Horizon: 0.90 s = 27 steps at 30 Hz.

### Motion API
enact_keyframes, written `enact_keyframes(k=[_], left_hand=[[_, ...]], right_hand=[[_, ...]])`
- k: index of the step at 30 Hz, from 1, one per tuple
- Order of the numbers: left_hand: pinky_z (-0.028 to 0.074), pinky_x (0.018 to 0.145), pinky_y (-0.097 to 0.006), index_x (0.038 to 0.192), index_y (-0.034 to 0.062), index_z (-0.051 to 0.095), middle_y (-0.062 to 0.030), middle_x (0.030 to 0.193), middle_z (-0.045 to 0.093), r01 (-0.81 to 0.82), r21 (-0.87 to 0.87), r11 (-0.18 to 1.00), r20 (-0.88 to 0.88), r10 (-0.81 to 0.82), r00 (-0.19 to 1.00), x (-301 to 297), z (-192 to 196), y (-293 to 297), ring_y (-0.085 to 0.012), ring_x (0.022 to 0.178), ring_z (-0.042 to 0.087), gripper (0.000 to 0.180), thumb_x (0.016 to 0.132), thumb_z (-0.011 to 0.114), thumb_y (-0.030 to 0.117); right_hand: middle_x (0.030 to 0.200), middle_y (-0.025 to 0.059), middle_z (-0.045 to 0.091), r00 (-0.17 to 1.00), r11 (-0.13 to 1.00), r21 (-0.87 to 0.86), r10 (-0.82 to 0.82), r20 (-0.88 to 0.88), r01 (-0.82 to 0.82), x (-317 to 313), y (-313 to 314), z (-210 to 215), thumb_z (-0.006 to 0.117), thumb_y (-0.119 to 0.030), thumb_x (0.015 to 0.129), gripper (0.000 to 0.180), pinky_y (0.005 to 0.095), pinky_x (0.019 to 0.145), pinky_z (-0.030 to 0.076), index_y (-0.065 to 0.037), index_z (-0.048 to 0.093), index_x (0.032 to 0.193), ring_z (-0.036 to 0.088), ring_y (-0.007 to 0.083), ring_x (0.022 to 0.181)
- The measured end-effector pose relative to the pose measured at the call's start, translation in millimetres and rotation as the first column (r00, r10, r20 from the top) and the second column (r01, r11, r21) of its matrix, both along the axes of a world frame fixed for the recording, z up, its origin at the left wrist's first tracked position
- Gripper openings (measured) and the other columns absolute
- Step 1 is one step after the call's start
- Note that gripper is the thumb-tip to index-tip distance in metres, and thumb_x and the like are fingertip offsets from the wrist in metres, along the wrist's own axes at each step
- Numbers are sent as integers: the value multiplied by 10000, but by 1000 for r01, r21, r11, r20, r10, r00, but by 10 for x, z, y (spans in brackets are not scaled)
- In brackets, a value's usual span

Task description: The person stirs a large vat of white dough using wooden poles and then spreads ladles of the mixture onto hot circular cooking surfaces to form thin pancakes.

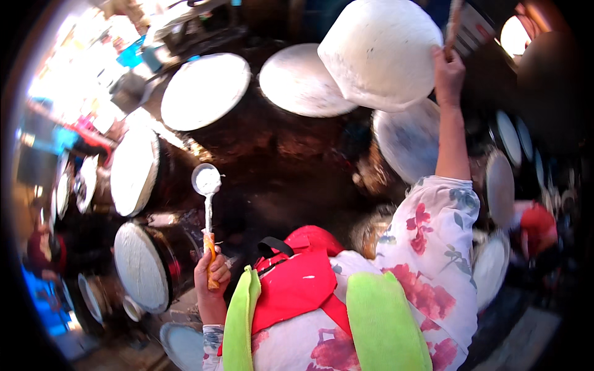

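My left hand (213,272) is wrapped around the orange handle of a ladle (207,180), held upright at left of centre. White stuff coats its bowl and shaft. My right hand (449,77) is raised high at upper right, its fingers closed round a thin brown stick (455,25) that runs up out of view. Beside that hand is a large white rounded sheet or disc (385,55) with an uneven edge. It overlaps the round white tops behind it; whether my right hand also holds it, I cannot tell.
Several large round white-topped vessels with dark sides ring me, among them one at the back left (206,91), one at the back (303,80) and one at left (141,267). A person in red (537,226) is at far right. Bright clutter fills the upper left.
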<state>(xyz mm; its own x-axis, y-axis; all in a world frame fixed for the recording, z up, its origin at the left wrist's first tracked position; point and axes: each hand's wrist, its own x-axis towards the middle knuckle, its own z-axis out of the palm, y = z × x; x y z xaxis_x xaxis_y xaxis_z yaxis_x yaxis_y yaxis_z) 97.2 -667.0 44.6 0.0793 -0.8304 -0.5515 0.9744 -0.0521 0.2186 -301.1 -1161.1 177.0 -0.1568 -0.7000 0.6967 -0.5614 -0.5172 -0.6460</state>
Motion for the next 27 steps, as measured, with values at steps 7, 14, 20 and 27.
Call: enact_keyframes(k=[7,14,20,27], left_hand=[[299,372,-197,1075,13,495,23,586,399,264,-21,964,13,-264,965,24,-176,-312,-54,394,361,231,972,430,210],[297,376,-207,1087,2,484,18,603,389,461,-65,885,17,-461,887,-5,-244,-382,-62,397,351,253,977,418,220],[301,376,-196,1072,-3,485,24,591,383,604,-56,795,8,-604,797,-187,-268,-542,-48,403,349,256,990,396,222],[292,371,-206,1047,23,471,31,586,372,574,-136,807,-75,-586,807,-116,-181,-418,-53,400,350,248,989,404,255]], right_hand=[[988,113,632,722,976,151,-218,656,157,-2000,2110,191,639,-172,845,354,333,742,513,70,548,1088,631,204,847],[1133,178,568,219,705,452,-641,736,546,-3017,4642,-1525,580,-100,847,444,400,825,499,137,449,1199,602,285,958],[1147,146,561,78,365,728,-915,397,580,-3304,6311,-3232,561,-185,883,464,365,769,493,71,434,1248,596,251,927],[971,174,657,336,-91,430,-489,-805,899,-2913,6039,-2751,404,-252,944,339,401,804,484,7,613,1011,632,313,909]])
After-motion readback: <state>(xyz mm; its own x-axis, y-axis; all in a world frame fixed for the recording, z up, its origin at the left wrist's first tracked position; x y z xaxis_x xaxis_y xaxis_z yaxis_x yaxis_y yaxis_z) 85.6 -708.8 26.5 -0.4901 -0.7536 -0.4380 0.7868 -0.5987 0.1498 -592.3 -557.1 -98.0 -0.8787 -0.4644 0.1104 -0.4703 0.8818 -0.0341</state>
